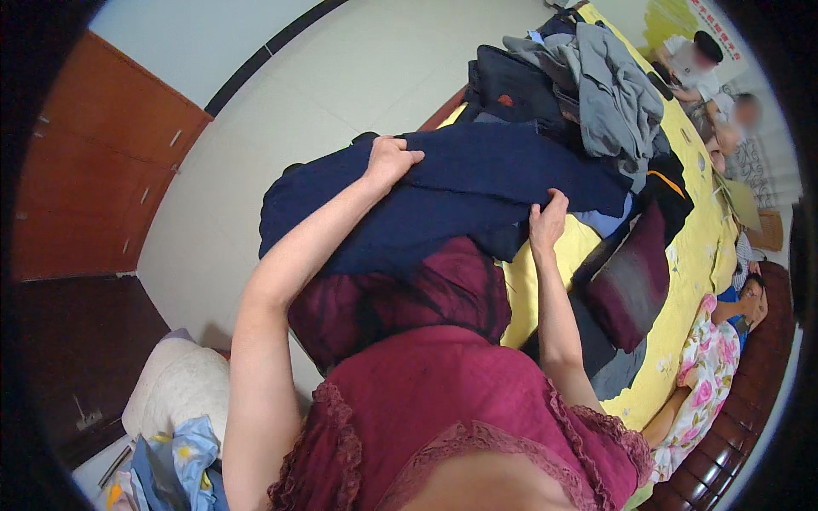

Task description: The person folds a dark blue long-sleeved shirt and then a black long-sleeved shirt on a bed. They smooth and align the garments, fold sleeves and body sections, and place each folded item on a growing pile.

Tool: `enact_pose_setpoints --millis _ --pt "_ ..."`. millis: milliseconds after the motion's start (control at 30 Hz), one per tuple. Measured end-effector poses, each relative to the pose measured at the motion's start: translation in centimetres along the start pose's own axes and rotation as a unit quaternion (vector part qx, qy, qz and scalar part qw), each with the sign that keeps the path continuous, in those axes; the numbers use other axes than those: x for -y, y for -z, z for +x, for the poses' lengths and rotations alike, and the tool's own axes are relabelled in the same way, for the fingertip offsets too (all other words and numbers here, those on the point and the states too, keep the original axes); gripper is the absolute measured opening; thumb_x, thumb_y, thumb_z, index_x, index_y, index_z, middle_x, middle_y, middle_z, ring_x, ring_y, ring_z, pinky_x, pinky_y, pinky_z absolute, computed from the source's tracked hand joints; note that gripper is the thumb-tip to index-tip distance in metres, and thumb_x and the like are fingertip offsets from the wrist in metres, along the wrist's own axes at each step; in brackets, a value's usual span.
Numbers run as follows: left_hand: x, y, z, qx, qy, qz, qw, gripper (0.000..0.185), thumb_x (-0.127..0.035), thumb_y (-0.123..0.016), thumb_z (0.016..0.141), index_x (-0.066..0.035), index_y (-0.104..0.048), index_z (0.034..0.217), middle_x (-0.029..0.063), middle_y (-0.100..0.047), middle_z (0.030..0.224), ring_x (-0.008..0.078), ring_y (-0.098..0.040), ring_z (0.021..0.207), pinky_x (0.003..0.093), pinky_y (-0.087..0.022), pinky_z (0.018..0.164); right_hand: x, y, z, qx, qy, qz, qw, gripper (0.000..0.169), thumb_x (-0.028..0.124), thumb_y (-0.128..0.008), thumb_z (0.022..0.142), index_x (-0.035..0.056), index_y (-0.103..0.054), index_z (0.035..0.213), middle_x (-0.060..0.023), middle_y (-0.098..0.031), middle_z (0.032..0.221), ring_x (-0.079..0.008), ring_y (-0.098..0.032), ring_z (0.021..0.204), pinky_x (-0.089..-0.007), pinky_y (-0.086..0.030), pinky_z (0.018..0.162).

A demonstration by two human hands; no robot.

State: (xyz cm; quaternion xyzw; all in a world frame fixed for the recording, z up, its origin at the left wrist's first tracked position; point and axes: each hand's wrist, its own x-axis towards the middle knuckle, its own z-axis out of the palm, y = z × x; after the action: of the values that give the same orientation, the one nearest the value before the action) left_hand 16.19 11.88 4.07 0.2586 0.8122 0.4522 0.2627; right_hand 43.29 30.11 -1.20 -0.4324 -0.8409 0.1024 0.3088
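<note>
A dark navy cloth garment [447, 172] lies spread across my lap and reaches onto the bed. My left hand [391, 161] grips its upper edge near the middle, with the fingers curled over the fabric. At the garment's right part, my right hand [549, 220] has thumb and fingers at its lower edge; whether it pinches the cloth cannot be told for certain. Below the garment shows a dark red and black patterned cloth [409, 300] over my lap. The far right end of the navy fabric touches a light blue cloth [607, 220].
Piled clothes, including a grey garment [617, 96] and a black one [511, 80], lie on a bed with a yellow sheet [687, 255]. A maroon and grey garment [629, 287] is at right. Several people are along the bed's far side. A cream bundle [182, 383] stands lower left.
</note>
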Motion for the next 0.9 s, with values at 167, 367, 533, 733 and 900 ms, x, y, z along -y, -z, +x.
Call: enact_pose_setpoints --millis 167,367,533,733,900 --pt "-1.3 0.6 -0.1 0.076 0.200 -0.142 0.966 0.016 -0.018 -0.067 0.079 -0.004 -0.062 0.084 0.0055 -0.062 0.084 0.0142 -0.055 0.070 0.0308 -0.045 0.059 0.0 -0.8 0.1 0.010 -0.038 0.023 0.999 0.041 0.004 -0.064 0.068 0.0028 -0.050 0.107 -0.0187 -0.055 0.102 -0.0363 -0.053 0.096 -0.0417 -0.043 0.083" --pt "-4.3 2.1 -1.6 0.032 0.039 -0.249 0.967 0.020 -0.011 -0.059 0.085 0.003 -0.062 0.100 0.0104 -0.066 0.095 0.0160 -0.061 0.084 0.0268 -0.049 0.073 0.1 -0.2 1.0 -0.022 -0.042 0.086 0.995 0.032 -0.001 -0.061 0.067 0.0030 -0.054 0.098 -0.0156 -0.055 0.094 -0.0342 -0.054 0.091 -0.0395 -0.043 0.080" --pt "-6.5 7.4 -3.3 0.012 0.005 -0.371 0.928 0.020 -0.011 -0.058 0.088 0.002 -0.060 0.104 0.0074 -0.065 0.093 0.0137 -0.062 0.082 0.0270 -0.052 0.074 3.9 0.9 1.8 -0.082 -0.049 0.166 0.981 0.029 0.000 -0.061 0.067 0.0043 -0.057 0.095 -0.0123 -0.056 0.087 -0.0282 -0.057 0.084 -0.0355 -0.044 0.077" --pt "-3.0 13.6 -5.8 -0.055 -0.008 -0.423 0.904 0.020 -0.005 -0.060 0.086 0.003 -0.060 0.104 0.0089 -0.065 0.094 0.0149 -0.064 0.083 0.0279 -0.053 0.075 5.9 -0.5 0.5 0.043 -0.037 0.165 0.985 0.030 -0.003 -0.060 0.068 0.0061 -0.059 0.097 -0.0101 -0.059 0.078 -0.0271 -0.059 0.074 -0.0360 -0.046 0.070" --pt "0.8 18.3 -9.9 -0.136 -0.027 -0.430 0.892 0.020 -0.004 -0.061 0.085 0.003 -0.060 0.103 0.0094 -0.065 0.093 0.0157 -0.064 0.084 0.0277 -0.053 0.076 8.0 2.3 0.3 0.001 0.139 0.168 0.976 0.045 -0.015 -0.048 0.059 0.0039 -0.057 0.099 -0.0124 -0.053 0.092 -0.0282 -0.055 0.089 -0.0331 -0.045 0.076"
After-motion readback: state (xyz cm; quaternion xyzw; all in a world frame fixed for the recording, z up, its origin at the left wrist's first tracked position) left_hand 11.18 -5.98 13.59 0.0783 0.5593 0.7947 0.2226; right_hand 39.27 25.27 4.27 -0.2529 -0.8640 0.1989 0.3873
